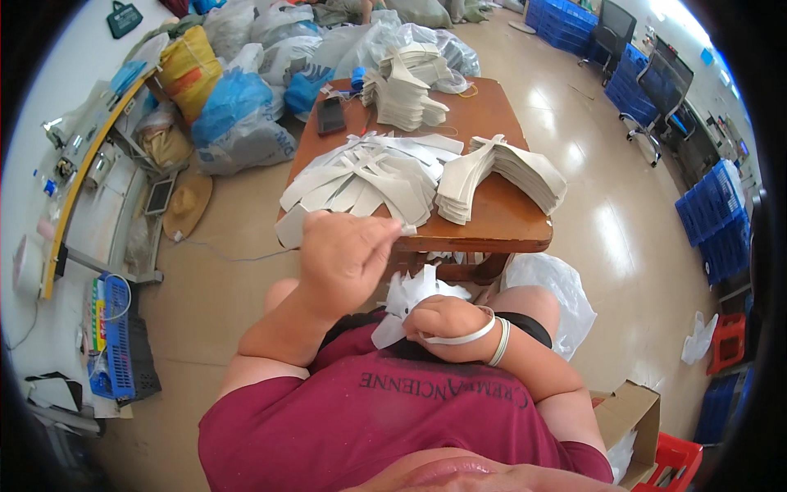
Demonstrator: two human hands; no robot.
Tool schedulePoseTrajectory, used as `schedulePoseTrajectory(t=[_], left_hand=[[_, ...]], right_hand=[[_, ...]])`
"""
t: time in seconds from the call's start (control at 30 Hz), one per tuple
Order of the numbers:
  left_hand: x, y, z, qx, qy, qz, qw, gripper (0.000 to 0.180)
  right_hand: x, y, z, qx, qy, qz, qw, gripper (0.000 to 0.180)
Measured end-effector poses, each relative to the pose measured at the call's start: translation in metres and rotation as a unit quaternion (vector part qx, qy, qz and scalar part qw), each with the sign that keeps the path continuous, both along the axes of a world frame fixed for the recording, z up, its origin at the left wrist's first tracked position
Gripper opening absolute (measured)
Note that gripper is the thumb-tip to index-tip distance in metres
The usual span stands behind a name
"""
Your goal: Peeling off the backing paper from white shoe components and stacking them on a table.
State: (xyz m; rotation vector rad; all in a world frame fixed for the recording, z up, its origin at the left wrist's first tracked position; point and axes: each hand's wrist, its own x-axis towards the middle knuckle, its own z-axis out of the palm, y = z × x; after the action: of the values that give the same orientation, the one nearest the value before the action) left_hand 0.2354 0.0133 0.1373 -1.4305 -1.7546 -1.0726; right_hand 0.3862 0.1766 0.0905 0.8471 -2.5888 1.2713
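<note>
My left hand (343, 258) is raised over the near edge of the brown wooden table (502, 223), its fingers pinched on a thin white strip that belongs to the loose pile of white cut pieces (370, 180). My right hand (447, 321) rests in my lap, closed around a bunch of white pieces (416, 293), with white bands looped over the wrist. A neat folded stack of white pieces (502, 174) lies on the table to the right of the loose pile. A taller stack (403, 92) stands at the table's far end.
A black phone (330, 116) lies on the table's far left. Stuffed plastic bags (239, 111) crowd the floor beyond. A sewing bench (78, 176) runs along the left. A white bag (551, 291) and a cardboard box (625, 420) sit to my right; blue crates (715, 217) farther right.
</note>
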Motion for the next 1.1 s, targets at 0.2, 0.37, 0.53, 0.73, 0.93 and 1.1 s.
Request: schedulePoseTrajectory(t=[0.2,0.37,0.53,0.73,0.93,1.1], left_hand=[[0.019,0.011,-0.026,-0.096,-0.080,-0.098,0.987,0.020],[0.028,0.018,-0.038,-0.109,-0.096,-0.108,0.984,0.021],[0.028,0.020,-0.037,-0.110,-0.088,-0.111,0.984,0.021],[0.029,0.019,-0.037,-0.116,-0.038,-0.089,0.989,0.021],[0.022,0.018,-0.035,-0.138,0.055,-0.102,0.984,0.020],[0.017,0.014,-0.035,-0.172,0.110,-0.129,0.970,0.018]], right_hand=[[-0.005,0.012,-0.006,0.033,0.170,-0.197,0.965,0.019],[-0.002,0.015,0.001,0.066,0.253,-0.288,0.921,0.022],[0.003,0.014,0.007,0.099,0.268,-0.300,0.910,0.028],[0.003,0.015,0.006,0.126,0.309,-0.322,0.886,0.022],[0.009,0.012,0.006,0.131,0.299,-0.369,0.870,0.024],[0.008,0.014,0.008,0.116,0.302,-0.367,0.872,0.029]])
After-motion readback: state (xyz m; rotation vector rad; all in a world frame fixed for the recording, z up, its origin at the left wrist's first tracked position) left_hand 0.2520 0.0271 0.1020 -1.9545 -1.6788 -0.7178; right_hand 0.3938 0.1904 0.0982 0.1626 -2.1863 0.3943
